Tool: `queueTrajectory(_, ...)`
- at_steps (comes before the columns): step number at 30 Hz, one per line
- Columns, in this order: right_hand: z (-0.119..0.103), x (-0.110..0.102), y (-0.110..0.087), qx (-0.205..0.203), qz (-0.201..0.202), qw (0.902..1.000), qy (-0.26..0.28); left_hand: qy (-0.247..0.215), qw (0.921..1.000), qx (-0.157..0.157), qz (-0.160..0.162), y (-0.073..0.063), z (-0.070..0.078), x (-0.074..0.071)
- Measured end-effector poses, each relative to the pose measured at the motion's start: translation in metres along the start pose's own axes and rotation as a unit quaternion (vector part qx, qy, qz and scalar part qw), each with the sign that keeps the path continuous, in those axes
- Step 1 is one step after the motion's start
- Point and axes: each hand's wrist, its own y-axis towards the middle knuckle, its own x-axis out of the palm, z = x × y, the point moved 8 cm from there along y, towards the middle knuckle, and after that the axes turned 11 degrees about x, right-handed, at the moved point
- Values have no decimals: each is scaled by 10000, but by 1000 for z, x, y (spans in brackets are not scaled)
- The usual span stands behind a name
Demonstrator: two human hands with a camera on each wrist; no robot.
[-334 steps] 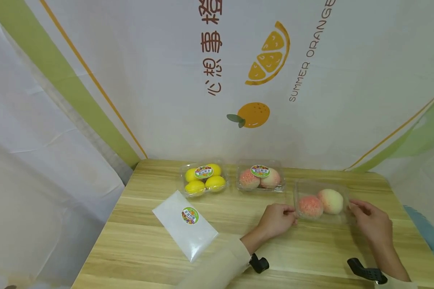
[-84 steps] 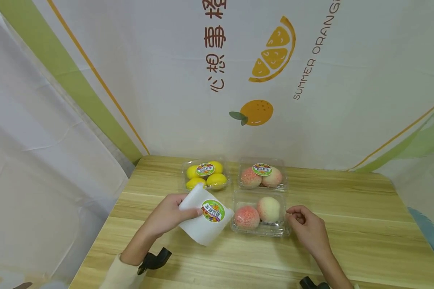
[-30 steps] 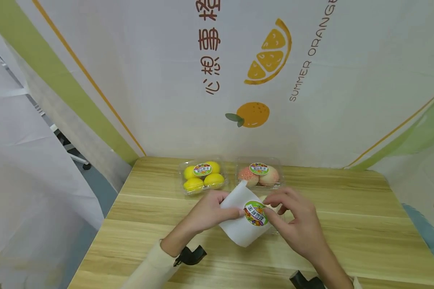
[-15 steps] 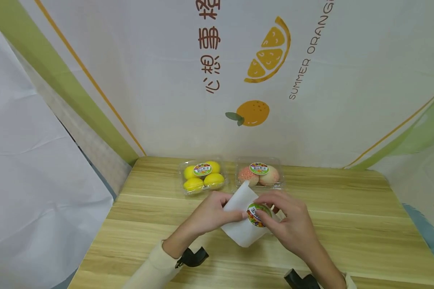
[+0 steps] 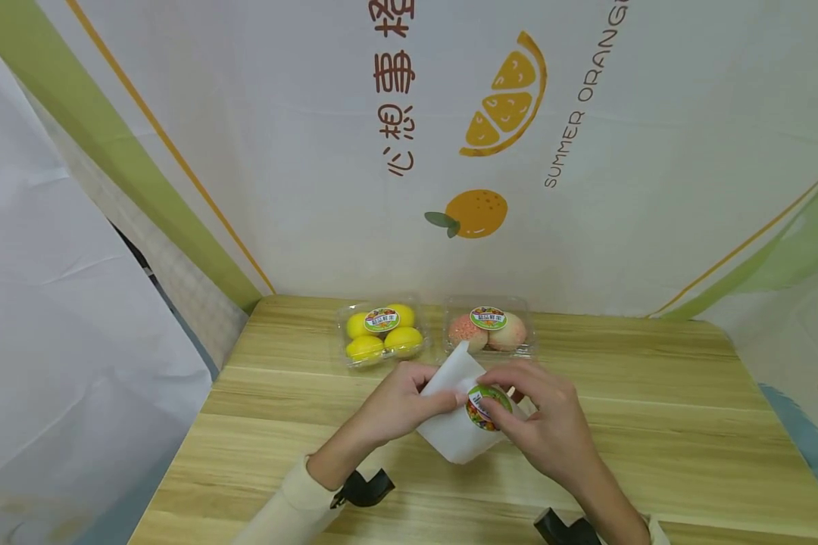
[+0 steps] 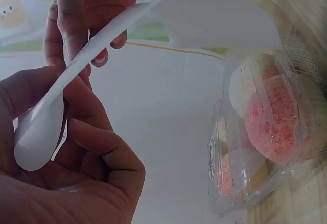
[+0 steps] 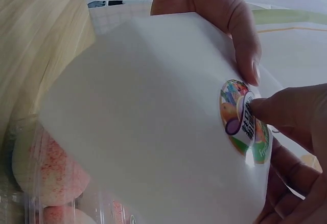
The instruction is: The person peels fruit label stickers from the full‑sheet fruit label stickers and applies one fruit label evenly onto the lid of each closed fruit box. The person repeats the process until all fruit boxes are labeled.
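Note:
In the head view my left hand [image 5: 402,405] pinches a bent white backing sheet [image 5: 453,445] bearing one round fruit sticker [image 5: 477,415]. My right hand [image 5: 548,412] pinches the sheet at the sticker, thumb on the printed face and fingers behind. Its thumbtip presses on the sticker [image 7: 236,112] in the right wrist view, and the sticker's far edge bends along the sheet's side. Below the sheet, a clear plastic box of two peaches [image 6: 278,116] shows in the left wrist view; the sheet and right hand hide most of it from the head view.
Behind stand a clear box of yellow lemons [image 5: 404,342] and a second clear box of peaches [image 5: 507,331], each with a round fruit sticker on its lid. They sit near the back edge of the wooden table [image 5: 661,424], before a printed curtain [image 5: 300,174].
The unlabelled peach box has moved left, in front of the labelled one. My left hand has lifted the sheet off the table, and my right hand has left the box and taken hold at the sticker.

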Motion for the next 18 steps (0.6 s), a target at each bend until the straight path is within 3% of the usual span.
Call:
queueTrajectory(11, 1, 2, -1, 211, -150, 9988, 423, -168, 9998, -34, 90, 0, -3, 0)
queueTrajectory(18, -1, 3, -2, 105, -125, 9991, 386, -133, 9999, 7, 93, -1, -2, -1)
